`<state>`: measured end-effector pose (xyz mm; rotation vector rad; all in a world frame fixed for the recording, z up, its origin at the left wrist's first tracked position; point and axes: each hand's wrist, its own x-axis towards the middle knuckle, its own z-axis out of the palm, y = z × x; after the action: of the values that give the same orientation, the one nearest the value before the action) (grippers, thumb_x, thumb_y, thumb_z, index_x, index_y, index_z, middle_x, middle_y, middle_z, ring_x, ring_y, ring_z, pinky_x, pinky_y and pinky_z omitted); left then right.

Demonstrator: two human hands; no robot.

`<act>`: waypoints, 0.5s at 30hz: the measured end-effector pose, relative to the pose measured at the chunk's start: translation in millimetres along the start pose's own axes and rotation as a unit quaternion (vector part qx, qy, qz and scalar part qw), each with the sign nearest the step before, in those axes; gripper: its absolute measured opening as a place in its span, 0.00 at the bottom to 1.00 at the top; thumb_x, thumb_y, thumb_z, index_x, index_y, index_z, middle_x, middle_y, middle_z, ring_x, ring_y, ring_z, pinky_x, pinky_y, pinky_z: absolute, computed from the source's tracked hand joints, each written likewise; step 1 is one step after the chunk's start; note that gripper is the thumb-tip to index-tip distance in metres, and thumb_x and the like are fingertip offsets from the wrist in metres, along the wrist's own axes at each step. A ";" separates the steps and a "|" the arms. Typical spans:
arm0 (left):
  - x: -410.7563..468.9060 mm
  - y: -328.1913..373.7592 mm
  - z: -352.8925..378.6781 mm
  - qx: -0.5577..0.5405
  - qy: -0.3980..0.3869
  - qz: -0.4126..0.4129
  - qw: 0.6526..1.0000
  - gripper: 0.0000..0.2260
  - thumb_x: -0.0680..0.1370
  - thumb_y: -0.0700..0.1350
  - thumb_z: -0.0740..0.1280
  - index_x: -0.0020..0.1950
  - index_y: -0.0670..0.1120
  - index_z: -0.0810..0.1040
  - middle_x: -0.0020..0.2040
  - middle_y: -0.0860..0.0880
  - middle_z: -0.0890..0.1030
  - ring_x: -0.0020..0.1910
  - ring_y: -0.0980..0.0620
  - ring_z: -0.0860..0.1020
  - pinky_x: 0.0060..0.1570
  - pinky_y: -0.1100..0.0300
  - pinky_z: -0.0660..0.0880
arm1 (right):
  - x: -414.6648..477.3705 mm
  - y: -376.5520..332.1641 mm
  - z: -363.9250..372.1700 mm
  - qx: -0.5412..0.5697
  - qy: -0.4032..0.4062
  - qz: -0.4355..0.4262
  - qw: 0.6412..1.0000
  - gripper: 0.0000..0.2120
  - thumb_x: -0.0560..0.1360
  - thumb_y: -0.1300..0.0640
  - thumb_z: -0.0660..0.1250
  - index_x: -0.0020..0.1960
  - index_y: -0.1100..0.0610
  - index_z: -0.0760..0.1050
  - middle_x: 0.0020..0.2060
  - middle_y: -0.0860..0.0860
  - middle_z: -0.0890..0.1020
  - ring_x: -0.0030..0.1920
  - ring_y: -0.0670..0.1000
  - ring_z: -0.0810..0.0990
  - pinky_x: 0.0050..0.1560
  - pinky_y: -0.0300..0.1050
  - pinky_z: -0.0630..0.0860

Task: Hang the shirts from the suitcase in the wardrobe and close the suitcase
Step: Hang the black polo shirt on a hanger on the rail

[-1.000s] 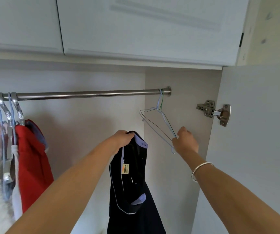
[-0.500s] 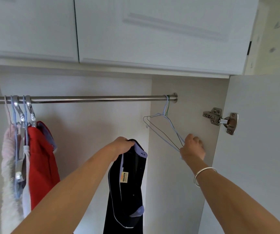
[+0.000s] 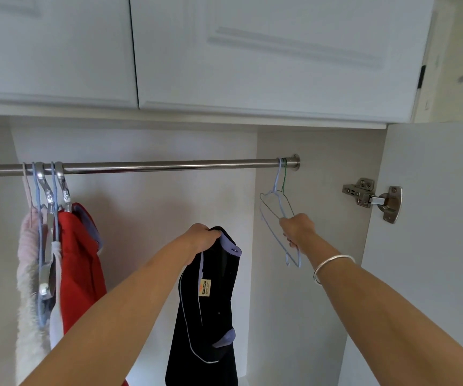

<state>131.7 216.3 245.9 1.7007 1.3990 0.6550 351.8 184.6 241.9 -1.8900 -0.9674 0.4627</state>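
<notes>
Right now the dark shirt (image 3: 208,307) hangs by its collar from the left hand (image 3: 201,236), closed on it below the rail (image 3: 155,166). Just to its right, the right hand (image 3: 298,231) grips wire hangers (image 3: 276,207) hooked at the rail's end. A red garment (image 3: 81,263) hangs far left.

Upper cabinet doors (image 3: 252,51), white, shut, above the opening. Steel hinge (image 3: 372,199) on open door at right. Red garment (image 3: 81,260) and pale fluffy garment (image 3: 28,274) hang together at far left
</notes>
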 end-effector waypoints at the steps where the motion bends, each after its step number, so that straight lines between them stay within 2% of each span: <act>1: -0.5 -0.1 -1.8 0.000 0.006 0.001 1.000 0.08 0.80 0.45 0.60 0.50 0.40 0.74 0.48 0.42 0.76 0.43 0.46 0.74 0.38 0.60 0.70 | 0.9 -5.1 2.2 0.012 0.004 -0.004 1.000 0.10 0.75 0.58 0.61 0.44 0.66 0.73 0.37 0.58 0.76 0.33 0.57 0.74 0.34 0.44 0.71; 3: -1.1 -1.5 -5.7 -0.007 0.021 0.010 1.000 0.07 0.80 0.43 0.60 0.50 0.41 0.73 0.45 0.43 0.75 0.41 0.48 0.74 0.37 0.61 0.69 | 1.2 -12.3 5.8 0.027 0.013 -0.018 0.999 0.10 0.77 0.56 0.61 0.44 0.64 0.70 0.39 0.58 0.74 0.37 0.57 0.73 0.38 0.45 0.70; 5: -1.8 -3.2 -9.6 -0.029 0.037 0.024 0.999 0.06 0.79 0.41 0.60 0.55 0.43 0.72 0.48 0.44 0.74 0.43 0.49 0.74 0.42 0.61 0.70 | 0.4 -14.5 6.4 0.031 0.011 -0.033 0.999 0.12 0.76 0.55 0.61 0.39 0.62 0.69 0.37 0.58 0.73 0.33 0.56 0.71 0.36 0.43 0.68; 7: -3.0 -5.8 -13.0 -0.049 0.047 0.028 0.997 0.14 0.79 0.40 0.61 0.65 0.45 0.68 0.54 0.44 0.71 0.51 0.48 0.72 0.49 0.59 0.69 | -0.7 -13.6 5.8 0.007 0.009 -0.059 0.998 0.16 0.76 0.56 0.61 0.31 0.60 0.66 0.30 0.55 0.71 0.31 0.55 0.69 0.37 0.44 0.68; 9: -3.6 -6.9 -15.2 -0.051 0.055 0.042 0.996 0.21 0.78 0.38 0.61 0.71 0.46 0.64 0.56 0.45 0.69 0.53 0.48 0.70 0.51 0.59 0.68 | -3.6 -11.8 3.6 -0.026 -0.003 -0.088 0.996 0.18 0.76 0.56 0.62 0.29 0.58 0.64 0.27 0.53 0.68 0.28 0.53 0.67 0.34 0.43 0.67; 13: -5.5 -3.6 -16.1 -0.066 0.075 0.082 0.992 0.28 0.77 0.33 0.60 0.75 0.49 0.61 0.55 0.48 0.69 0.53 0.50 0.69 0.48 0.63 0.70 | -10.5 -7.0 -2.2 -0.055 -0.069 -0.117 0.989 0.20 0.76 0.54 0.64 0.29 0.57 0.63 0.25 0.52 0.65 0.26 0.51 0.64 0.29 0.41 0.63; 15: -4.4 -1.8 -16.9 -0.071 0.076 0.100 0.990 0.32 0.77 0.32 0.60 0.77 0.51 0.56 0.58 0.49 0.68 0.54 0.51 0.68 0.52 0.63 0.68 | -14.5 -6.0 -6.7 -0.021 -0.123 -0.105 0.987 0.20 0.76 0.54 0.66 0.30 0.55 0.62 0.25 0.52 0.64 0.24 0.50 0.62 0.26 0.38 0.60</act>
<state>116.0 216.6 253.8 1.7193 1.2618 0.9909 344.7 171.0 249.3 -1.7716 -1.3339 0.5621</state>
